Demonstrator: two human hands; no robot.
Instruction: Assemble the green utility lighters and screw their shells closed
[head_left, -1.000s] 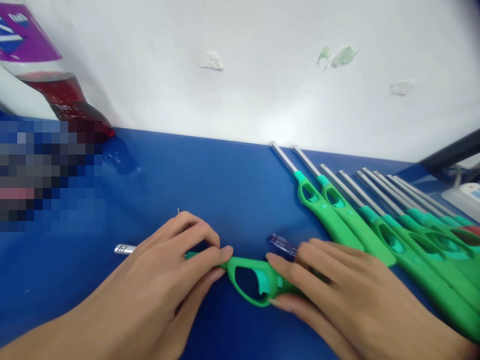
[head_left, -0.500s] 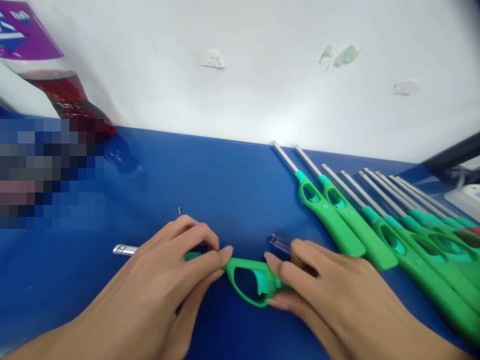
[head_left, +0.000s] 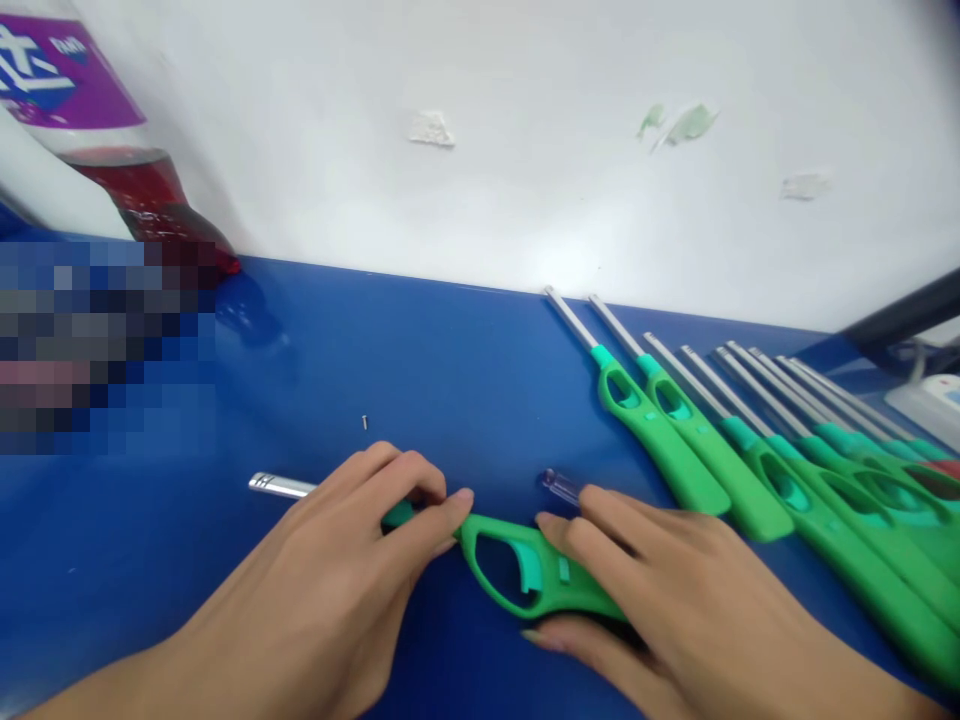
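A green gas lighter (head_left: 525,570) lies crosswise between my two hands, its silver tube pointing left. My left hand (head_left: 352,550) is closed round its teal collar, thumb and finger pinching where the collar meets the handle. My right hand (head_left: 645,570) is on the handle, fingertips along the upper edge and thumb below. The teal trigger shows inside the loop, and the handle's rear end is hidden under my right hand. A translucent purple rod (head_left: 561,487) sticks out by my right fingers; whether they hold it I cannot tell. Beyond my left hand lies a small screw (head_left: 365,423).
Several more green gas lighters (head_left: 832,510) lie side by side at the right on the blue table (head_left: 405,340). A bottle of red drink (head_left: 150,190) stands at the back left beside a blurred-out patch. A white wall (head_left: 510,200) rises behind the table.
My right thumb and fingers have spread apart and slid back along the handle, uncovering the teal button behind the trigger. The lighter and my left hand have shifted slightly right in view.
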